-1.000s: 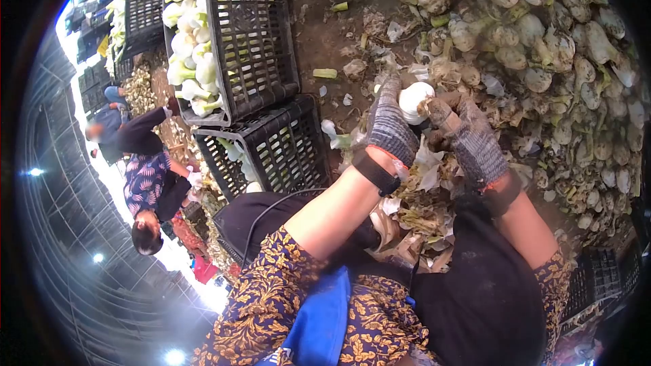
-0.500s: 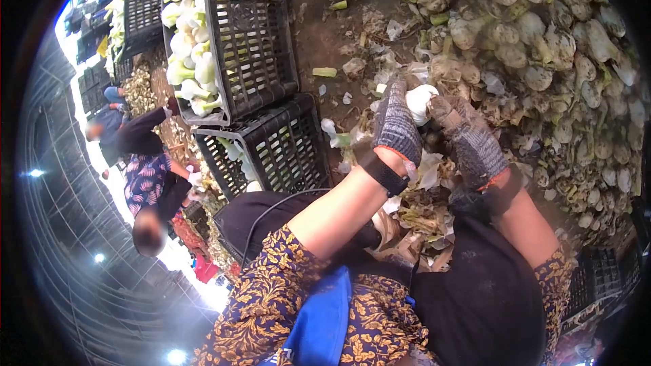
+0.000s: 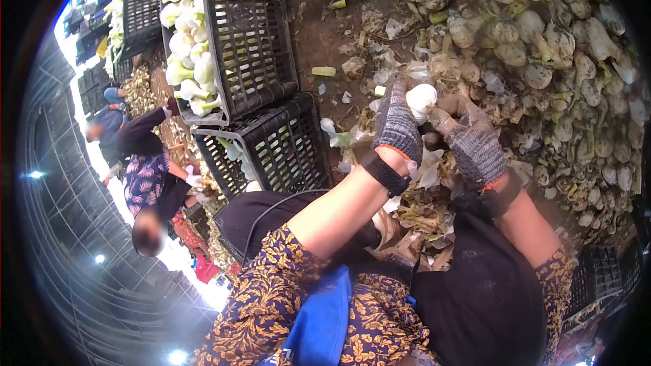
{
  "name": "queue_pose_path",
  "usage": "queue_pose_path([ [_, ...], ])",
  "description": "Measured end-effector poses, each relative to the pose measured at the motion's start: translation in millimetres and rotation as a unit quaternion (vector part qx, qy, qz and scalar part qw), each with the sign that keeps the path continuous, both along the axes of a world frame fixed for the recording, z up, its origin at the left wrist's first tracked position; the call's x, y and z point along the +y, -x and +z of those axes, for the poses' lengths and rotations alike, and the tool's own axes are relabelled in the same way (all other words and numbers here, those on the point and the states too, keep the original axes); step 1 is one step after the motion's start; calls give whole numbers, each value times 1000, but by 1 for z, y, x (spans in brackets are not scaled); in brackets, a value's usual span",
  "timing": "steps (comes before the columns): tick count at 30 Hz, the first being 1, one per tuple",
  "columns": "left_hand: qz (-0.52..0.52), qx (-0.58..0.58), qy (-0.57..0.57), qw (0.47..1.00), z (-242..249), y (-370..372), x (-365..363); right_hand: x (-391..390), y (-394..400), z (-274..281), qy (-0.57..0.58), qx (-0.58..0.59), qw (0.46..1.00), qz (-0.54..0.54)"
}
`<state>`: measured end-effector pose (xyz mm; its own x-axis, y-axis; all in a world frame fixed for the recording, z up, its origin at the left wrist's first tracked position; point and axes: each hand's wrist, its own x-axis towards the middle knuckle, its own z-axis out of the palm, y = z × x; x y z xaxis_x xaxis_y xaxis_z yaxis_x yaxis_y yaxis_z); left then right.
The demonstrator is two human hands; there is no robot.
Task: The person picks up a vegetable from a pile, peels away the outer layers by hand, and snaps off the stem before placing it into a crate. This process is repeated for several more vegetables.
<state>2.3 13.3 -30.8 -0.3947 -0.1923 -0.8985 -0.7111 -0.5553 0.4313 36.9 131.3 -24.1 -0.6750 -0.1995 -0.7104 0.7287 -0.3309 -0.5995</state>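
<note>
A peeled white garlic bulb [image 3: 422,99] is between my two gloved hands, above the littered ground. My left hand [image 3: 399,122], in a grey knitted glove, is closed around the bulb's left side. On the other side, my right hand [image 3: 473,137] wears a matching, dirt-stained glove. Its bent thumb and fingers meet the bulb's lower right edge; whether a strip of skin is pinched there is too small to tell. Loose papery garlic skins [image 3: 427,220] lie beneath both hands.
A large heap of unpeeled garlic [image 3: 536,47] fills the right. On the left, a black crate [image 3: 251,34] of cleaned bulbs rests by another black crate [image 3: 288,146]. Cut stem pieces [image 3: 324,71] dot the ground. Co-workers [image 3: 146,183] sit farther left.
My right hand's fingers have shifted and spread slightly at the bulb's side, and more of the white bulb shows. My left hand stays almost in place.
</note>
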Motion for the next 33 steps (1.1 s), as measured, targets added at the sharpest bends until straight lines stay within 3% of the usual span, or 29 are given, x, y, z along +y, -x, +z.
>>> queue_pose_path([
  [2, 24, -11, 41, 999, 11, 7, 6, 1, -8, -13, -139, 26, 990, 20],
  [3, 26, -11, 42, 999, 11, 7, 5, 0, -8, -13, -138, 26, 990, 22],
  [5, 47, -31, 2, 998, 10, 11, 3, 1, -4, -3, -251, 196, 948, 3],
  [7, 8, -45, 10, 999, 11, 10, 0, 4, 9, 22, -209, 192, 959, -7],
  [9, 28, -28, -31, 999, 7, 7, -1, 5, 16, 20, -303, 386, 869, 65],
  [10, 20, -24, -59, 998, 2, 3, -4, 3, 16, 19, -313, 406, 857, 58],
  [16, 27, -72, -29, 997, 12, 14, -3, 9, 0, 34, -218, 385, 861, 250],
  [19, 50, -68, -41, 996, -2, 13, -14, 9, 5, 30, -247, 314, 897, 188],
  [21, 38, -74, -63, 995, -5, 8, -15, 4, 8, 27, -255, 332, 899, 128],
  [24, 11, 17, -100, 995, -14, -1, -8, 2, 20, 27, -353, 467, 798, 145],
  [25, 30, -17, -114, 993, -23, -1, -11, 2, 18, 23, -326, 407, 841, 146],
  [27, 17, 4, -20, 1000, 0, 17, -8, 5, 15, 27, -301, 390, 845, 208],
  [28, 51, -32, -34, 998, 4, 31, -16, 5, 12, 33, -283, 360, 864, 209],
  [31, -35, 88, -42, 995, 67, 99, -33, 6, 10, 35, -230, 229, 931, 166],
  [33, -53, 251, -33, 966, 100, 154, -50, 6, 10, 29, -217, 221, 938, 155],
])
